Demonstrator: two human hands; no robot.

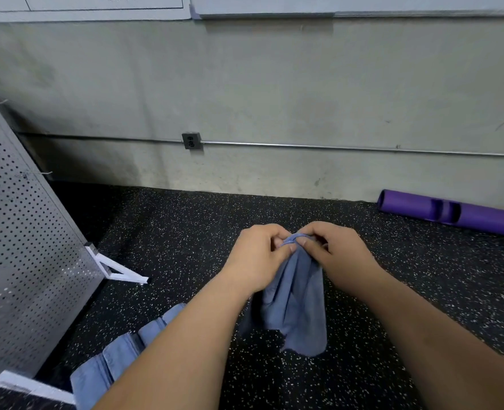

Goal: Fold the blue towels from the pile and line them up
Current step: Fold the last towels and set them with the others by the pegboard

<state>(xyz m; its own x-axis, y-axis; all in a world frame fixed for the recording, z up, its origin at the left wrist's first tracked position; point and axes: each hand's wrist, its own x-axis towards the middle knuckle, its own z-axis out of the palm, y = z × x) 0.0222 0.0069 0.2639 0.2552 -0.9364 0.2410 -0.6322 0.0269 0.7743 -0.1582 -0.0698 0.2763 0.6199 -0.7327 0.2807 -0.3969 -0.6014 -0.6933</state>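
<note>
- Head view, looking down: blue towel held up in front of the body, over the speckled rubber floor; cannot tell whether the bottom corner brushes the floor.
- Left hand: curled, thumb and fingers pinching the towel's bunched top edge.
- Right hand: same pinch on the same edge, fingertips touching or almost touching those of the left.
- Both grips gathered at one spot, so long axis of the cloth running straight down from the hands, hanging as a narrow creased drape rather than spread flat.
- Neither hand nearer than the other: towel centred between them, directly below the knuckles.
- Probable step in hand: finding the corners along the top hem. Next move likely calls for drawing the hands apart, left going left and right going right, to stretch that edge crosswise before any fold.
- Other blue towels lying overlapped in a row on the floor at lower left, partly hidden by the left forearm, apart from the hanging one; looks like the folded line.
- Row on the left hand's side, so set-down probably leftward.
- Purple tube by the wall at far right and perforated metal panel at left, both well apart from the hands.
</note>
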